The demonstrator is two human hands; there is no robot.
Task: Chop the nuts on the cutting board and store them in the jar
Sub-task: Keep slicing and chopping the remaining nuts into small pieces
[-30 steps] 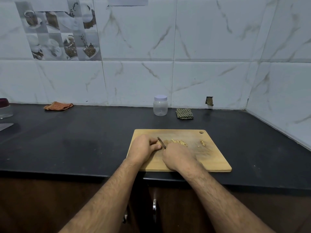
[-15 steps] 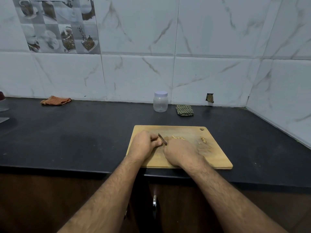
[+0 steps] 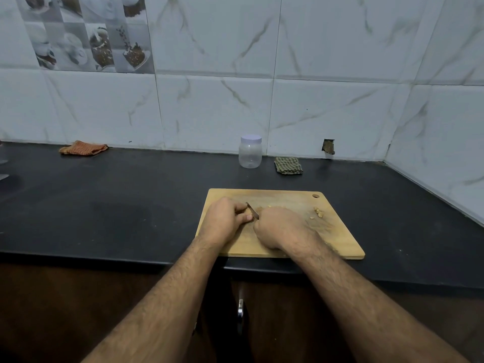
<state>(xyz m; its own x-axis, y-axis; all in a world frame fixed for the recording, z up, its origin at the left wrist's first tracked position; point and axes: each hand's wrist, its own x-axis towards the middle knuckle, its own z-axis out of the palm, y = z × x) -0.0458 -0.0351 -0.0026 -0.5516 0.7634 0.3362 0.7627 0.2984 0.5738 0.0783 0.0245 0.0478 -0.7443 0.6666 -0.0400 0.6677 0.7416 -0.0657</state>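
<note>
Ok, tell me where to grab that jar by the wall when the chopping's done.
Take the jar round its clear body just below the white lid, coming from the front. It stands upright against the wall, with the checked cloth close on its right, so front and left sides are free.

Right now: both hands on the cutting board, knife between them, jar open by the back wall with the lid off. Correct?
Not quite. The head view shows the jar with its lid on, closed. The rest holds: left hand and right hand are on the cutting board, the knife between them.
</note>
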